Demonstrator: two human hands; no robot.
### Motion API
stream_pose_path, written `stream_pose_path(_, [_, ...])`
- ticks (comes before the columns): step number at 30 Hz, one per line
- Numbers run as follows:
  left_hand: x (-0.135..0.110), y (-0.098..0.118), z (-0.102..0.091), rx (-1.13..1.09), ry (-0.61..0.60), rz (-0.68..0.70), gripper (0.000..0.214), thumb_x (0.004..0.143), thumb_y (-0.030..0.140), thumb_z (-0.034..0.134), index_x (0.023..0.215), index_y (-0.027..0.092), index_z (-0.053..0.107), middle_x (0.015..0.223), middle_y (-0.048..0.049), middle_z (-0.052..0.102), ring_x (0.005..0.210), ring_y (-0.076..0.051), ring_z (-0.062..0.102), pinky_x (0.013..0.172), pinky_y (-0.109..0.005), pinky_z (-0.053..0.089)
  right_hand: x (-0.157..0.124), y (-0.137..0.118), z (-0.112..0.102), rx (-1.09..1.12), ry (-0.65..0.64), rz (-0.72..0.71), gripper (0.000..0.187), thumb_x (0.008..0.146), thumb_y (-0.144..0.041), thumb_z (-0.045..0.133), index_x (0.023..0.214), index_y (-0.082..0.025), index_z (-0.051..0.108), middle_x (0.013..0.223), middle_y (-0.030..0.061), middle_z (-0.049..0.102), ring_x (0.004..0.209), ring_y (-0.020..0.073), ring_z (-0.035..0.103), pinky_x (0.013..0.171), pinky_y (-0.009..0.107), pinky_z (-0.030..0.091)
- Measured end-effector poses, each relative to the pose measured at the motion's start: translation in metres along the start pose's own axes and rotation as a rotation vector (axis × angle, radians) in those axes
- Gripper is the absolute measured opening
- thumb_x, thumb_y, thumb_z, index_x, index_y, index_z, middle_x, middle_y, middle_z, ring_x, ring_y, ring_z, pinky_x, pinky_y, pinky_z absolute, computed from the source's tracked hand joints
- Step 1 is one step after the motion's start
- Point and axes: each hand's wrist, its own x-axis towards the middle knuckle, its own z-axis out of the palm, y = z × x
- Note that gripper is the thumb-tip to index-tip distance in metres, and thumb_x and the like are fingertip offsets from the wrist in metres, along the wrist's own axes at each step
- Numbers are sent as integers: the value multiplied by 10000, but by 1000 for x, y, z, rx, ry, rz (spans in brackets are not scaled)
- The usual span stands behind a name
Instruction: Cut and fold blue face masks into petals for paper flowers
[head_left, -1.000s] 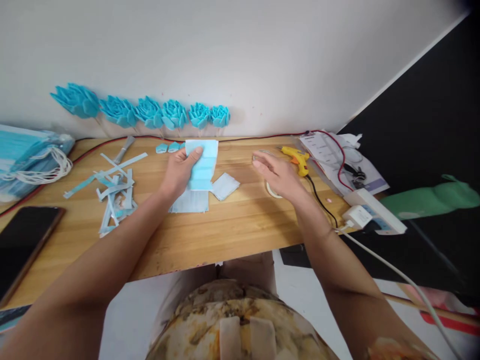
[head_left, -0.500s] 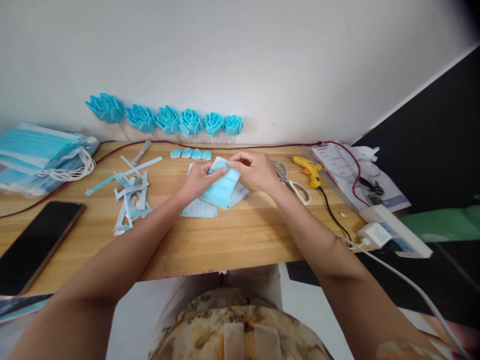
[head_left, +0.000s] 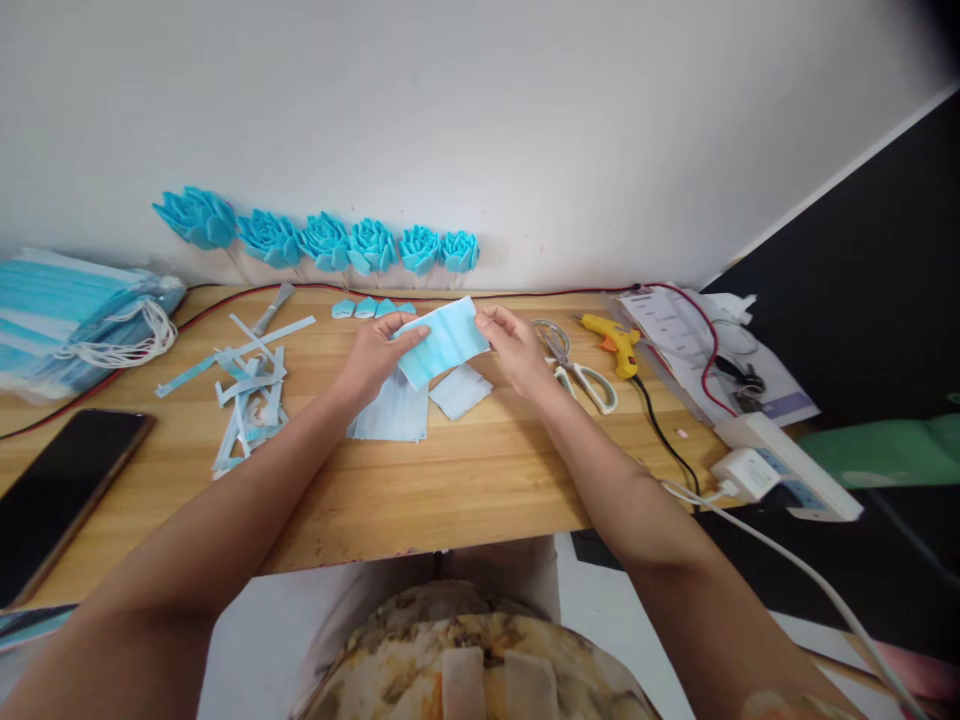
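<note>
- Wooden worktop (head_left: 465, 470) against a white wall; a row of blue fabric flowers (head_left: 330, 240) leans on the wall at the far edge, with small blue petals (head_left: 373, 307) lying just in front of them.
- Left hand (head_left: 375, 355) and right hand (head_left: 517, 350) now share one blue mask piece (head_left: 444, 340). It is held clear of the worktop, toward the far edge near the middle.
- Change: a second ago the left hand held this piece alone and the right hand was off toward the scissors (head_left: 577, 370). Half a second ago both hands had it low over the pale pieces. Now it is raised and drawn out flat between them, its right end tilted higher.
- Left grip: thumb on top and fingers under, pinching the piece's lower left corner.
- Right grip: fingertips pinching the right end; the thumb is hidden behind the piece.
- With the piece lifted, two pale cut pieces show beneath it: a larger one (head_left: 390, 415) under the left hand and a smaller square (head_left: 461, 390) beside it.
- My reading: the work has moved from a one-handed hold to a two-handed spread, and the scissors are left lying, untouched.
- Glue gun (head_left: 611, 340) lies beyond the scissors toward the right edge, apart from both hands.
- Cut strips (head_left: 251, 390), a stack of masks (head_left: 75, 320) and a phone (head_left: 60, 490) sit toward the left edge, in much the same places as before.
</note>
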Motion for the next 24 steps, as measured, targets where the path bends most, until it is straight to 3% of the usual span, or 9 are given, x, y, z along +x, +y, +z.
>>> stream_pose_path(3, [-1,-1,1,50,-22,16,305,686,442,842,810,184,736,747,-13,684,600,-124,569,552,-230,462,-3,-3,1,0,-73,7,354,815,-535,663,944,-206,669,822,-2,639,808,153,573,726,253,463])
stream_pose_path(5, [-1,-3,1,80,-37,30,277,697,430,831,805,192,740,743,-9,674,598,-123,558,546,-229,453,-4,-3,1,-46,-78,3,341,797,-525,687,886,-197,665,764,-13,608,728,139,537,646,241,422])
stream_pose_path(10, [2,-5,1,128,-40,87,267,666,356,846,847,193,738,838,-12,694,682,-127,586,615,-228,468,-4,-2,-1,-237,74,-115,352,829,-447,666,647,-194,502,614,-53,400,598,96,352,560,241,278])
stream_pose_path(17, [6,0,-3,149,49,62,156,694,297,804,733,174,716,557,25,563,476,-88,423,461,-224,319,-4,-7,-3,-364,203,-218,376,872,-387,603,617,-212,390,591,-55,313,581,100,296,564,260,243])
stream_pose_path(24, [4,5,0,123,77,81,163,766,265,705,641,169,660,501,31,525,458,-82,410,452,-210,313,-4,-5,-1,-399,253,-226,410,891,-443,550,620,-220,338,595,-56,274,577,96,273,557,251,251])
